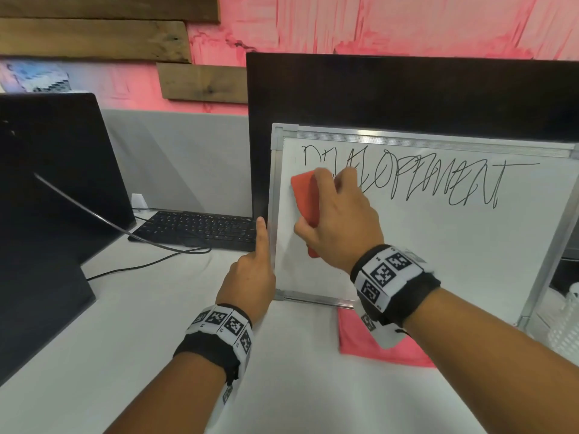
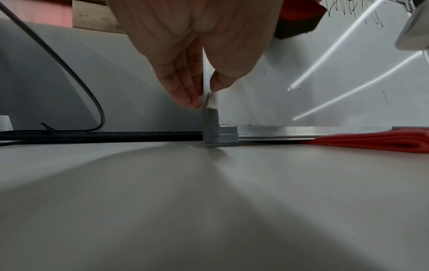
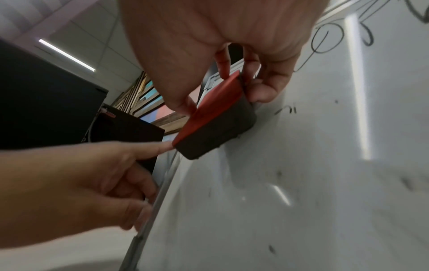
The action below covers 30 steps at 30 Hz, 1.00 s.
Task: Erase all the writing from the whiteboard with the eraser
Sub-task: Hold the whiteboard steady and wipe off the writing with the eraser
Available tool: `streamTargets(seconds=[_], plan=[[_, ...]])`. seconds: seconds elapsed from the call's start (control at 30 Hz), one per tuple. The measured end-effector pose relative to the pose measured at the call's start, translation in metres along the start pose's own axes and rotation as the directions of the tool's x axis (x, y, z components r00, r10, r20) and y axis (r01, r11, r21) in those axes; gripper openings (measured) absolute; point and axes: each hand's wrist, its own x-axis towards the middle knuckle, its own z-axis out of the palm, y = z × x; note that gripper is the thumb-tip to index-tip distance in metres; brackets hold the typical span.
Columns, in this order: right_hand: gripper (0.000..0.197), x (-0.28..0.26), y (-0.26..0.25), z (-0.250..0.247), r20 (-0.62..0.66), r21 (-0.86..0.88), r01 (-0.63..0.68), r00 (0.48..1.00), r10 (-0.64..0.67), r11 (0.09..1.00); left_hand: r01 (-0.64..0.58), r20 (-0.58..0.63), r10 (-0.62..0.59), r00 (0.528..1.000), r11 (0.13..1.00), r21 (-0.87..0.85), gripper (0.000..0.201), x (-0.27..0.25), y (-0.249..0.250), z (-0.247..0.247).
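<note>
A whiteboard (image 1: 438,252) with a silver frame leans upright against a dark panel. Black writing (image 1: 438,183) runs across its top. My right hand (image 1: 341,220) grips a red eraser (image 1: 305,195) with a dark felt pad and presses it flat on the board over the first letters. In the right wrist view the eraser (image 3: 216,128) sits felt-down on the whiteboard (image 3: 301,165). My left hand (image 1: 253,270) pinches the board's left frame (image 2: 210,117), thumb in front and fingers behind, index finger pointing up along the edge.
A black keyboard (image 1: 197,228) and a cable (image 1: 103,220) lie left of the board, behind a black monitor (image 1: 53,170). A folded red cloth (image 1: 385,343) lies under the board's lower edge. A white perforated basket (image 1: 564,324) stands at the right.
</note>
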Motion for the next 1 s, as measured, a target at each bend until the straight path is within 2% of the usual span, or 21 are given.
streamTargets(seconds=[0.13,0.37,0.6,0.83,1.0], plan=[[0.066,-0.008,0.0,0.006,0.022,0.001,0.0,1.0,0.0,1.0,0.014,0.007,-0.014,1.0,1.0,-0.014,0.1,-0.002,0.005,-0.003],[0.067,0.023,-0.007,-0.008,-0.088,0.016,-0.028,0.996,0.03,0.999,0.036,0.029,-0.034,0.999,0.998,-0.043,0.096,-0.002,0.006,-0.007],[0.069,0.0,-0.003,0.0,-0.003,0.002,-0.03,1.0,0.03,1.0,0.042,0.047,-0.041,0.998,0.999,-0.031,0.094,-0.003,0.007,-0.008],[0.07,0.022,0.002,-0.017,-0.103,0.036,-0.064,0.992,0.068,0.997,0.044,0.032,-0.043,0.999,0.999,-0.02,0.097,-0.003,0.008,-0.008],[0.067,0.008,0.0,-0.009,-0.04,0.019,-0.04,0.998,0.04,0.999,0.028,0.045,-0.028,0.999,1.0,0.005,0.098,-0.002,0.006,-0.009]])
